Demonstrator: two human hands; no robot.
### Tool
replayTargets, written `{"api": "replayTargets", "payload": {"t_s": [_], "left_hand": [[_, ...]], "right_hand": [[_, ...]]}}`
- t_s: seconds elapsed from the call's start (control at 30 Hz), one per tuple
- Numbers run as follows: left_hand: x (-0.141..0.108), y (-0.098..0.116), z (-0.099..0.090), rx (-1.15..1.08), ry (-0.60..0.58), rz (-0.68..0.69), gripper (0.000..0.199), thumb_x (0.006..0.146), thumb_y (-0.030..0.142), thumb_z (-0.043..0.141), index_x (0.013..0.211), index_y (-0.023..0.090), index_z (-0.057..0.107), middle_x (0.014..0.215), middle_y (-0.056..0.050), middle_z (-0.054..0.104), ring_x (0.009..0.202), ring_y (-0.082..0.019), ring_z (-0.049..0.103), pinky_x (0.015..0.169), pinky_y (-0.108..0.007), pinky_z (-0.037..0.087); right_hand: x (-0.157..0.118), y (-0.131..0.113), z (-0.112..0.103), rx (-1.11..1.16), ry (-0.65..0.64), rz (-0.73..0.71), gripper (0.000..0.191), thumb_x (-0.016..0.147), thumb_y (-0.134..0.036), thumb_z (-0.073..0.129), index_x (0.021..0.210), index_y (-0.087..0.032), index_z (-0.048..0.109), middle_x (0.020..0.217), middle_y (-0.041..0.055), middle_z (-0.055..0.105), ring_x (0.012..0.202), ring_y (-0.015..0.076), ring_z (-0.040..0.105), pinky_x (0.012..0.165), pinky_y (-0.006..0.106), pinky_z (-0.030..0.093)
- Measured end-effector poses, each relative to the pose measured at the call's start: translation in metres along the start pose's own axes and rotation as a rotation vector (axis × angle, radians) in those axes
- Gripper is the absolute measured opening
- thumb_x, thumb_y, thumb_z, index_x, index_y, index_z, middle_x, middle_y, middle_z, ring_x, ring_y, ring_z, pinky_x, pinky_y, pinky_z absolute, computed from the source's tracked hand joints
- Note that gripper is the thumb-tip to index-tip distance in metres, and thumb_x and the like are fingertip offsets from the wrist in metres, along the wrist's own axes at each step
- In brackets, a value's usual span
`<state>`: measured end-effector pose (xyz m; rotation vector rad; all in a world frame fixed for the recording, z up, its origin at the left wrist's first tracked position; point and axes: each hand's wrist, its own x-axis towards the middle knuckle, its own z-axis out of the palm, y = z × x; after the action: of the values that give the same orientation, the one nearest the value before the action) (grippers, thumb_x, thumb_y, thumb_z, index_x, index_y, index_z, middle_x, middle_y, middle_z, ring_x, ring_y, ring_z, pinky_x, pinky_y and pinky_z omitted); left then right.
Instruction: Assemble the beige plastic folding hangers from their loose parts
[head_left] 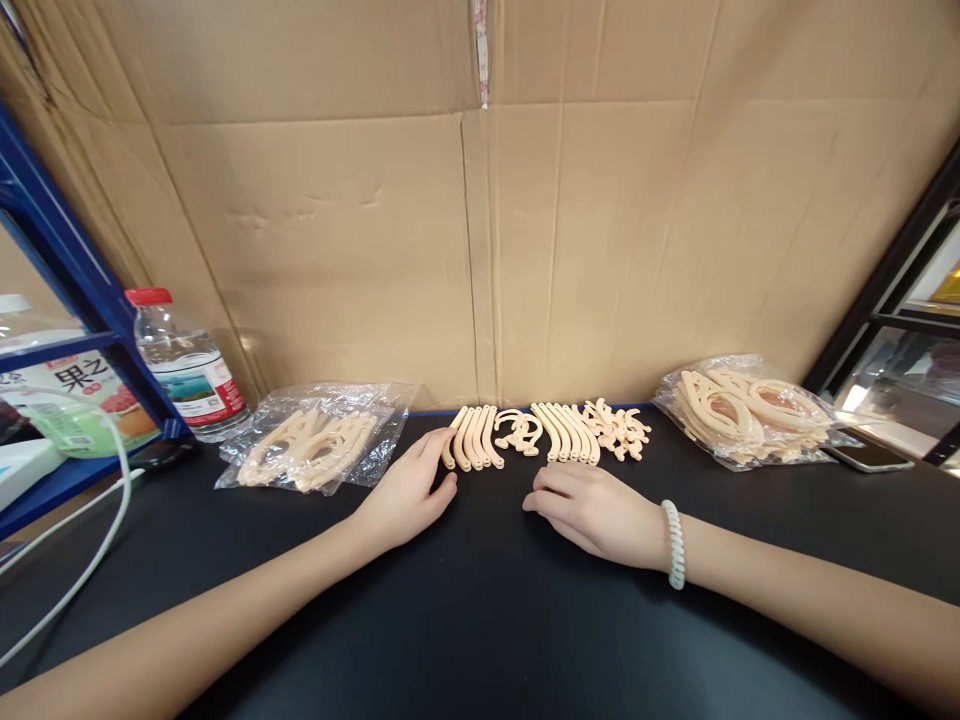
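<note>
Rests the left hand point(409, 488) palm down on the black desk point(465, 620), loosely open with thumb parted, fingertips at the leftmost of the left curved wooden strips point(477, 437) – touching, by the look of it, but not visibly gripping. Has the right hand point(589, 508) palm down too, fingers loosely curled, just beside the near ends of the right curved wooden strips point(566, 432); cannot tell about anything under the palm. Wears a pale beaded bracelet point(675, 545) on the right wrist. Along the desk's far edge, between both rows of strips, small C-shaped pieces point(517, 430); right of them all, a pile of small wavy pieces point(616, 428). Toward the far left corner – a bag of wooden pieces point(311, 447) and a red-capped bottle point(191, 370); toward the far right corner, a fuller plastic bag point(750, 412) beside a phone point(874, 458).
</note>
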<state>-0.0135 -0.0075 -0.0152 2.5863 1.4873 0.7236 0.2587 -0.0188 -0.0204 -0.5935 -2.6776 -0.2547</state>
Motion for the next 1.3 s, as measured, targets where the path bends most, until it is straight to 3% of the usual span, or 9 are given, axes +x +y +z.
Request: {"api": "replayTargets", "payload": {"t_s": [0.23,0.47,0.6,0.7,0.87,0.93,1.03,1.2,1.3], "left_hand": [[0.0,-0.002,0.002,0.012,-0.016,-0.013,0.052,0.087,0.026,0.041,0.136,0.01,0.039,0.139,-0.018,0.051,0.129,-0.03,0.048,0.11,-0.047,0.038],[-0.001,-0.001,0.002,0.032,0.019,-0.022,0.047,0.085,0.023,0.044,0.131,0.013,0.043,0.132,-0.015,0.055,0.124,-0.029,0.051,0.105,-0.045,0.042],[-0.001,0.003,0.0,0.065,0.059,-0.031,0.023,0.083,0.022,0.045,0.104,0.016,0.054,0.111,-0.012,0.059,0.103,-0.028,0.058,0.092,-0.044,0.048],[-0.002,0.005,-0.001,0.099,0.075,-0.059,0.007,0.082,0.023,0.046,0.081,0.019,0.051,0.101,-0.01,0.055,0.089,-0.026,0.058,0.083,-0.043,0.05],[-0.002,0.006,0.0,0.153,0.055,-0.096,0.017,0.084,0.026,0.048,0.069,0.02,0.043,0.11,-0.014,0.052,0.103,-0.029,0.054,0.092,-0.044,0.045],[-0.003,0.006,0.0,0.173,0.034,-0.115,0.018,0.085,0.026,0.048,0.068,0.02,0.043,0.115,-0.015,0.051,0.108,-0.03,0.052,0.095,-0.044,0.043],[-0.003,0.008,-0.002,0.208,0.014,-0.173,0.012,0.086,0.023,0.045,0.075,0.019,0.046,0.108,-0.015,0.054,0.102,-0.031,0.053,0.089,-0.046,0.045],[-0.002,0.012,-0.005,0.24,0.015,-0.27,0.007,0.085,0.014,0.041,0.086,0.019,0.046,0.096,-0.01,0.055,0.094,-0.028,0.055,0.079,-0.042,0.047],[-0.003,0.01,-0.005,0.216,0.021,-0.303,0.013,0.083,0.01,0.043,0.09,0.021,0.044,0.098,-0.007,0.054,0.093,-0.025,0.056,0.077,-0.037,0.047]], "right_hand": [[-0.001,-0.001,-0.001,-0.001,0.003,-0.003,0.027,0.098,-0.015,0.036,0.102,-0.016,0.062,0.089,0.0082,0.061,0.078,0.0187,0.054,0.074,0.032,0.048],[-0.001,-0.002,-0.001,0.007,0.0,0.0,0.025,0.097,-0.013,0.037,0.103,-0.017,0.061,0.09,0.0079,0.06,0.079,0.0185,0.056,0.074,0.031,0.048],[-0.001,-0.001,-0.001,0.004,0.015,0.014,0.025,0.097,-0.014,0.037,0.101,-0.017,0.061,0.088,0.0073,0.06,0.078,0.0187,0.055,0.072,0.032,0.047],[-0.001,0.0,-0.002,-0.042,0.038,0.036,0.024,0.096,-0.015,0.038,0.103,-0.016,0.061,0.091,0.0083,0.061,0.083,0.0209,0.055,0.075,0.035,0.047],[0.011,0.009,-0.007,-0.116,-0.018,0.163,0.025,0.097,-0.02,0.04,0.114,-0.016,0.058,0.103,0.0114,0.063,0.098,0.0247,0.056,0.086,0.039,0.046],[0.021,0.018,-0.01,-0.143,-0.065,0.25,0.026,0.098,-0.02,0.038,0.113,-0.014,0.058,0.102,0.0123,0.063,0.096,0.0251,0.058,0.086,0.039,0.046],[0.04,0.036,-0.012,-0.153,-0.121,0.301,0.025,0.098,-0.019,0.039,0.111,-0.014,0.06,0.094,0.0116,0.065,0.087,0.025,0.062,0.077,0.036,0.047],[0.062,0.062,-0.009,-0.104,-0.252,0.232,0.029,0.09,-0.012,0.053,0.117,-0.021,0.062,0.101,0.0088,0.063,0.085,0.0219,0.065,0.07,0.029,0.046],[0.066,0.068,-0.002,-0.077,-0.281,0.195,0.027,0.089,-0.011,0.053,0.11,-0.021,0.066,0.1,0.0083,0.062,0.08,0.0203,0.065,0.068,0.028,0.046]]}}
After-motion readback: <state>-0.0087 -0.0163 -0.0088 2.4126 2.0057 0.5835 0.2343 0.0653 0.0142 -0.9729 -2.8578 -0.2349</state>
